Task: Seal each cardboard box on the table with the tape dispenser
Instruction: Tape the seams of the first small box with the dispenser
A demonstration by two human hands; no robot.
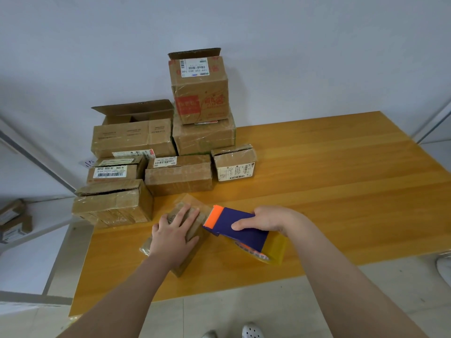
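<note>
Fingers spread flat, the left hand (174, 236) presses the small tape-wrapped cardboard box (190, 259) near the wooden table (341, 191) front edge; the right hand (268, 219) grips the purple tape dispenser (234, 217), its orange serrated blade beside the box

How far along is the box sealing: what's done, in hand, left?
Done: the long brown cardboard box and small labelled cardboard box look taped. In hand: left hand presses the flat cardboard box while right hand grips the purple-and-orange tape dispenser. Left: the tall red-printed box and wide rear box have flaps up.
</note>
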